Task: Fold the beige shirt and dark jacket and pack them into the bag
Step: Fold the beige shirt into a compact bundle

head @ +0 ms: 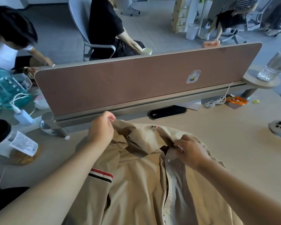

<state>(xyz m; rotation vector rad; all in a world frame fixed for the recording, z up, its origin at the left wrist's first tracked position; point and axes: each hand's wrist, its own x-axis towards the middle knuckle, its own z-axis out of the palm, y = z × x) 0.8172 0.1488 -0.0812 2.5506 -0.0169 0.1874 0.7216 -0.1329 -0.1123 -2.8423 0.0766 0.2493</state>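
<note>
Item, task garment: beige cotton button-front shirt [144,176] with a red, white and dark striped band [101,175] on one sleeve. It lies front-up and rumpled on the pale wooden desk [225,140], on the near side of the brown upright divider panel [136,82], with its collar towards the panel. Placket partly open; one white button [168,160] shows below the collar. Left hand [101,127]: fingers curled, pinching a fold of the shirt's shoulder edge and lifting it just in front of the panel's base. Right hand [190,151]: fingers curled, pinching the cloth at the collar opening, nearer the wearer than the left hand. Other items: clear plastic water bottle [276,62] on a round shelf at the panel's right end; grey handheld controller [279,127] on the desk, in front of that end and well apart from the shirt. Dark jacket: not identifiable in view. Bag: not identifiable in view. Progress, as judged: early. The shirt is being spread and squared at the collar, with no fold made yet. Left to do: fold the shirt, fold the jacket, pack both.
</note>
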